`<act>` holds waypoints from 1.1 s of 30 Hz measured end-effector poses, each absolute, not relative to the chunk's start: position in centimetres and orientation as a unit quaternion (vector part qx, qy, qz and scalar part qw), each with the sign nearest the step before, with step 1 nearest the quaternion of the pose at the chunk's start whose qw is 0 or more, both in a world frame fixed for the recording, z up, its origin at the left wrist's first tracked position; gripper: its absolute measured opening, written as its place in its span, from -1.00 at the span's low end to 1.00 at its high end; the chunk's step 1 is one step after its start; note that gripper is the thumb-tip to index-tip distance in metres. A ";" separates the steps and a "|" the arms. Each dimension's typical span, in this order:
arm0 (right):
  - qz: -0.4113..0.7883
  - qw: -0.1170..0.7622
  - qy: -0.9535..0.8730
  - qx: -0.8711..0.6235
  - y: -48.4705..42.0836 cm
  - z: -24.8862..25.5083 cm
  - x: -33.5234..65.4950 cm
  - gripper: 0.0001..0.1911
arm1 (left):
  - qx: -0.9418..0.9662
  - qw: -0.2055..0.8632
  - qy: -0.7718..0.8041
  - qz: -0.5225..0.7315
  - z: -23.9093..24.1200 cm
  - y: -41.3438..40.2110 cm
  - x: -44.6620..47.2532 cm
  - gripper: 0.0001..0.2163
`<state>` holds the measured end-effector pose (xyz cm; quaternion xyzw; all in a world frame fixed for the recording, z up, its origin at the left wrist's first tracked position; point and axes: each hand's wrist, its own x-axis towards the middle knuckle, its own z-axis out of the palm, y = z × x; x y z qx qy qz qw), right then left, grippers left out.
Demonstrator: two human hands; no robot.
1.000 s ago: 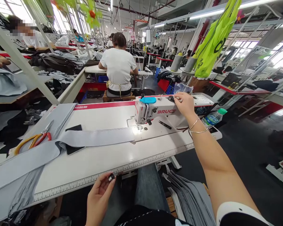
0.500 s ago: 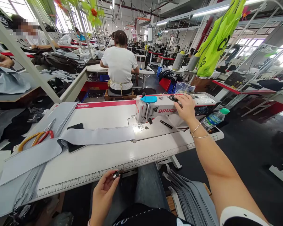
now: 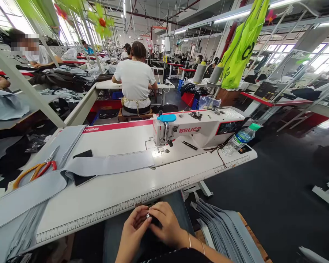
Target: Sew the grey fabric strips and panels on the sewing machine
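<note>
My left hand [image 3: 133,230] and my right hand [image 3: 166,224] are together over my lap, just below the table's front edge. Both pinch a small metal part [image 3: 148,216], perhaps a bobbin or its case. Beyond them stands a white sewing machine [image 3: 200,129] marked BRUCE, its lamp lit over the needle. A long grey fabric strip [image 3: 109,164] lies under the needle and runs off to the left. Neither hand touches the machine or the fabric.
Orange-handled scissors [image 3: 34,170] and a dark phone-like slab [image 3: 83,154] lie at the table's left. A water bottle [image 3: 239,138] and a black tool [image 3: 189,145] lie near the machine. Grey fabric pieces [image 3: 224,233] are stacked at my right. A person in white [image 3: 134,82] sits ahead.
My right hand has left the top of the sewing machine and come down to my lap, joining my left hand on the small metal part.
</note>
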<state>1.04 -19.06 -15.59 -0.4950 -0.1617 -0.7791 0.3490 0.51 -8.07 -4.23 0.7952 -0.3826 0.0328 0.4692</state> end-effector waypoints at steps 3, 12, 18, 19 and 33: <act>-0.786 0.338 -0.167 -0.489 -19.6 -15.0 0.5 -0.66 | 0.795 0.467 -0.385 0.022 -4.7 -7.9 0.8 -0.47; -0.801 0.329 -0.105 -0.489 -23.7 -13.9 -0.7 -0.79 | 0.642 0.717 -0.223 -0.154 -4.2 -5.3 5.4 -0.71; -0.813 0.380 0.007 -0.442 -28.3 -15.7 0.7 -0.89 | 0.395 0.895 -0.198 -0.063 1.1 -4.7 6.9 -0.64; -0.808 0.387 0.025 -0.443 -28.8 -16.1 0.9 -0.86 | 0.377 0.904 -0.196 -0.046 1.8 -4.8 7.0 -0.61; -0.785 0.436 0.124 -0.422 -29.2 -18.1 2.3 -0.62 | 0.303 0.932 -0.195 0.034 2.9 -2.0 7.4 -0.63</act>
